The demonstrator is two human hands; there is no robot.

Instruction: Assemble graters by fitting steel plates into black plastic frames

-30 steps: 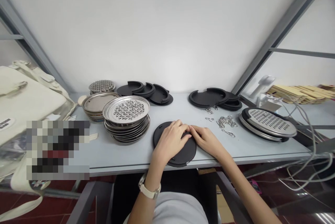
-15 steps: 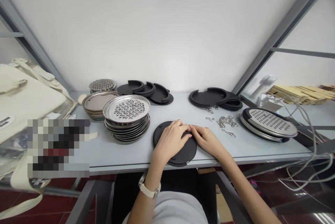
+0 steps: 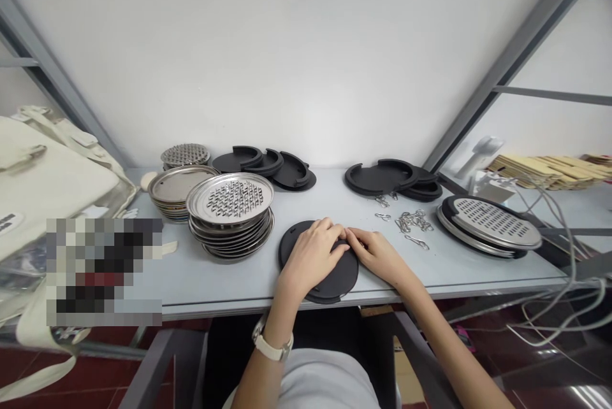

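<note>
A black round plastic disc (image 3: 340,278) lies flat at the front edge of the grey table (image 3: 215,275). My left hand (image 3: 312,256) rests on top of it, fingers curled and pressing its far rim. My right hand (image 3: 377,255) lies beside the disc on the right, its fingertips pinched together against the left hand's fingertips at the rim. Whatever small thing sits between the fingertips is hidden. A scatter of small metal wire clips (image 3: 412,223) lies just beyond my right hand.
A stack of perforated steel discs (image 3: 231,211) stands left of the hands, with plain steel plates (image 3: 174,191) and another stack (image 3: 185,155) behind. Black discs lie at the back centre (image 3: 268,168) and back right (image 3: 392,178). An assembled grater disc (image 3: 490,225) sits right. A cream bag (image 3: 52,173) fills the left.
</note>
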